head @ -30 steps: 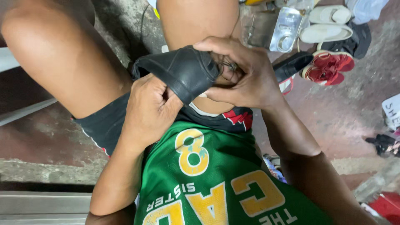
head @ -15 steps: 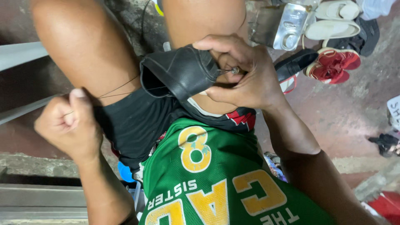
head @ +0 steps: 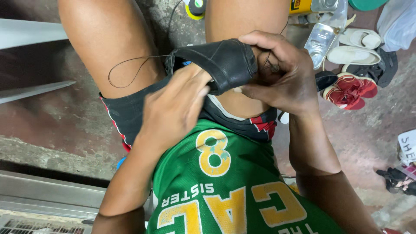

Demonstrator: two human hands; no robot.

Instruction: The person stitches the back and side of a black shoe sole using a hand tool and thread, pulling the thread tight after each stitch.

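Fingers (head: 264,47) of right hand (head: 277,71) are clamped on black leather upper (head: 225,63); left hand (head: 175,106) is closed at its edge (thread (head: 130,65) slack). Thread should be drawn taut w/ upper kept steady.

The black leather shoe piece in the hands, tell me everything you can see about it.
The black leather shoe piece is a curved, matte upper that looks like soft leather, with a seam along its rim and an opening facing left. It is held above the person's lap, between the bare thighs. The right hand grips its right end, fingers wrapped over the top. The left hand presses against its lower left edge. A thin dark thread runs from its left edge and loops over the left thigh.
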